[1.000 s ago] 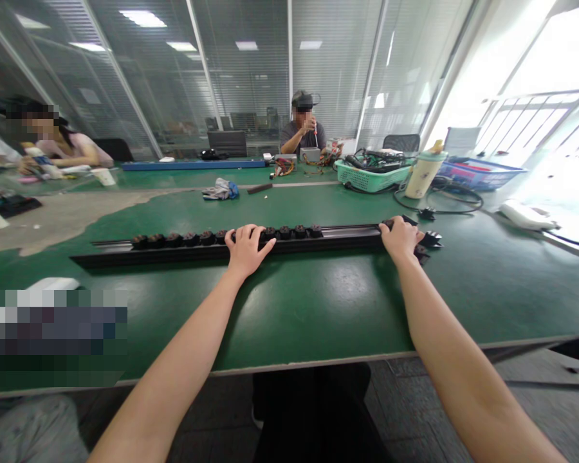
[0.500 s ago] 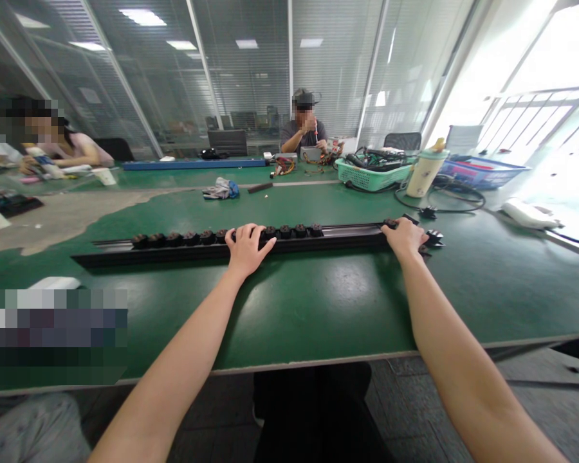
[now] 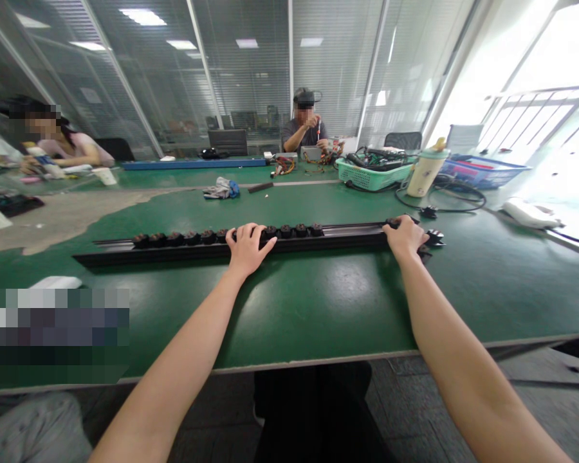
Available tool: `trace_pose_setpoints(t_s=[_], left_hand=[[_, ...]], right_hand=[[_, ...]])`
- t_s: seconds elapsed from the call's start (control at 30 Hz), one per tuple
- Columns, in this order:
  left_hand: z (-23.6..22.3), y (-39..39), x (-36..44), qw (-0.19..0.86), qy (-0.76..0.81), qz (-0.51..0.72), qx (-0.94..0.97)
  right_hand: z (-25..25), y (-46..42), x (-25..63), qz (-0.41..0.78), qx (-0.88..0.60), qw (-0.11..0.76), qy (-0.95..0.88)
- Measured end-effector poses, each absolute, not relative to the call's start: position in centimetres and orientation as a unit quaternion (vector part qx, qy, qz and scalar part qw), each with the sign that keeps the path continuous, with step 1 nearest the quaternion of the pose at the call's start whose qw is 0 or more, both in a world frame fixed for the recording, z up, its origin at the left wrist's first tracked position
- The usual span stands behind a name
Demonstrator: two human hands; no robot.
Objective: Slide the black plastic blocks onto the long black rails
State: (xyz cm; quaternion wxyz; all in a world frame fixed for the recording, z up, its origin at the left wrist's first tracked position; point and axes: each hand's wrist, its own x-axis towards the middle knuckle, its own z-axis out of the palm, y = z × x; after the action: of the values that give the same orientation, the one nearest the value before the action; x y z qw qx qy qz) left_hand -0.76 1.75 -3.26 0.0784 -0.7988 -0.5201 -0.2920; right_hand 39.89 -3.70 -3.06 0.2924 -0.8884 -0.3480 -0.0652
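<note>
A long black channel rail (image 3: 352,240) lies across the green table, with a row of round black socket modules (image 3: 192,237) seated in its groove. My left hand (image 3: 248,247) is wrapped over the middle of the rail, fingers across the far side and thumb on the near side; it hides some of the modules. At the rail's right end, my right hand (image 3: 405,238) is closed on a black socket module (image 3: 392,223), mostly covered by the fingers. Just right of that hand lies another black module (image 3: 435,238), loose on the table.
A further black piece (image 3: 428,211) lies beyond my right hand, near a cable and a cream bottle (image 3: 427,172). Farther back stand a green basket (image 3: 374,177) and a blue basket (image 3: 487,172). Gloves (image 3: 222,188) lie mid-table. A co-worker (image 3: 306,128) sits opposite with a screwdriver.
My right hand has shifted slightly right along the rail's end, then stayed nearly still. My left hand has kept its place. The co-worker opposite has lowered their head and hands a little.
</note>
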Motion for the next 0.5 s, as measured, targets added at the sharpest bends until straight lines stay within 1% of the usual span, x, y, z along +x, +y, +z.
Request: trace_pose_setpoints(t_s=[0.5], left_hand=[[-3.12, 1.6, -0.8, 0.072, -0.521, -0.29, -0.8]], right_hand=[[-2.91, -4.06, 40.42, -0.077, -0.885, 0.312, -0.338]])
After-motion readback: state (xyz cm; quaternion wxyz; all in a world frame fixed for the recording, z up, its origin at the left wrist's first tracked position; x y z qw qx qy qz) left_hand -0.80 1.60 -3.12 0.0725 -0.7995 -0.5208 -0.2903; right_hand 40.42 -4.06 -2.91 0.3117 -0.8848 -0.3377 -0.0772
